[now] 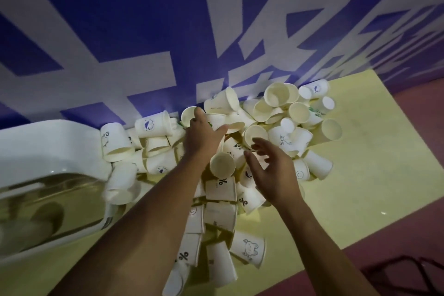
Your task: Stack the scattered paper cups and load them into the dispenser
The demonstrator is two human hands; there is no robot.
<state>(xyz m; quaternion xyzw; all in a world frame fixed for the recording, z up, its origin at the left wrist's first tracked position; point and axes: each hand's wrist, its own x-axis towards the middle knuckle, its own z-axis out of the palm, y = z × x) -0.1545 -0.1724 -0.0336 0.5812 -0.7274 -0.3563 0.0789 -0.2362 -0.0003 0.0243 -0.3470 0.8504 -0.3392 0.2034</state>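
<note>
A heap of white paper cups [223, 142] lies scattered over a pale yellow desk [360, 175], piled against a blue wall with large white lettering [120, 31]. Most cups lie on their sides; several show small printed drawings or a percent mark. The white dispenser [48, 151], with a clear curved front, sits at the left edge of the heap, and a few cups touch its side.

The left hand [201, 132] reaches over the far middle of the heap, palm down, its fingers [199, 113] spread and resting on cups near the wall; whether they grip one I cannot tell. The right hand [271, 170] hovers just right of it above the heap, fingers loosely curled and released, holding nothing. Between the two hands one cup [222, 163] points its open mouth towards the camera. A row of nested cups [194, 235] trails from the heap towards the near edge of the desk, beside the left forearm.
</note>
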